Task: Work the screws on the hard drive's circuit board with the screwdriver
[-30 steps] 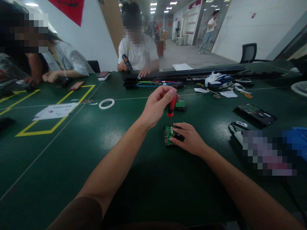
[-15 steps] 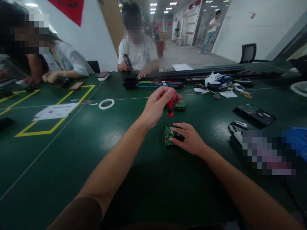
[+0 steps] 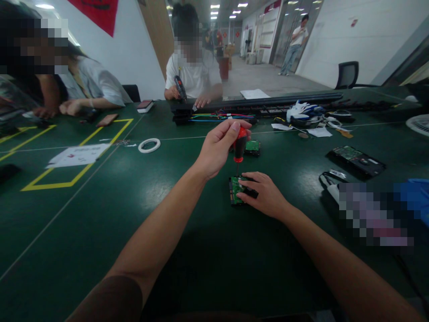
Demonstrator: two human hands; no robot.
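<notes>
Fingertips of my left hand (image 3: 219, 145) pinch the top of a red and black screwdriver (image 3: 239, 148). It stands nearly upright, with its thin shaft reaching down to the far edge of a hard drive (image 3: 235, 191). That drive lies flat with its green circuit board facing up. My right hand (image 3: 266, 194) grips it from the right, its fingers over the board, hiding the right part. Exactly where the screwdriver tip sits is too small to make out. Just behind lies a second hard drive (image 3: 253, 147), partly hidden by my left hand and the screwdriver.
Another drive (image 3: 355, 160) lies at the right on the green table (image 3: 187, 268). A white tape roll (image 3: 149, 146) and paper (image 3: 77, 155) are left. Across the table, a co-worker (image 3: 192, 71) holds a power tool (image 3: 180, 87) beside long black bars and wires; gloves (image 3: 303, 112) lie right of these.
My left fingers have shifted slightly on the screwdriver's handle, and more of its black grip shows. My right hand and the hard drive have stayed in place.
</notes>
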